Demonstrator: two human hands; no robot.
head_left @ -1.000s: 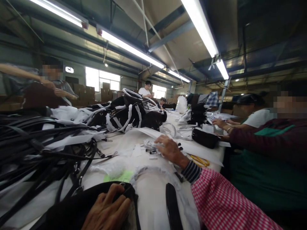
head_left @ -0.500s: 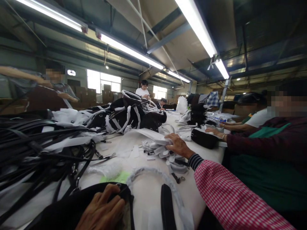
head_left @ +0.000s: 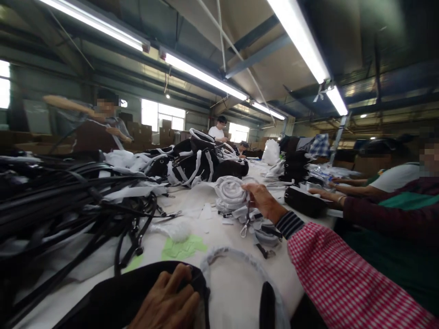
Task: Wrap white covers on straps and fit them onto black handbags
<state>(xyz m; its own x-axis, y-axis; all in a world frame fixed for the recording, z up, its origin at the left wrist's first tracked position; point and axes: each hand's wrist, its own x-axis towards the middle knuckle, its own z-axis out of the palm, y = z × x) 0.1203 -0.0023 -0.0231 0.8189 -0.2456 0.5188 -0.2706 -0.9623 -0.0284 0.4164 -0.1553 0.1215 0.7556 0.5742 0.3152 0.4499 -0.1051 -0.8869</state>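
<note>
My right hand (head_left: 262, 200) pinches a coiled strap wrapped in white material (head_left: 231, 191), lifted over the pile of wrapped straps; a metal clip (head_left: 244, 228) hangs below it. At the bottom, my left hand (head_left: 169, 294) has its fingers bent over the edge of a black bag (head_left: 113, 297), gripping it near a metal ring. A white-wrapped handle (head_left: 236, 256) arches from the bag across the table, and a dark strap piece (head_left: 267, 306) stands beside it.
Black straps (head_left: 51, 196) heap on the left. Black bags with white wrapping (head_left: 192, 160) lie behind. Green paper (head_left: 183, 246) is on the white table (head_left: 219, 235). At the right, a co-worker's hand (head_left: 317, 193) touches a black bag (head_left: 303, 202). Other people are farther back.
My right hand has raised the coiled strap, which now faces the camera with its clip dangling. My left hand remains on the black bag. The view has swung left.
</note>
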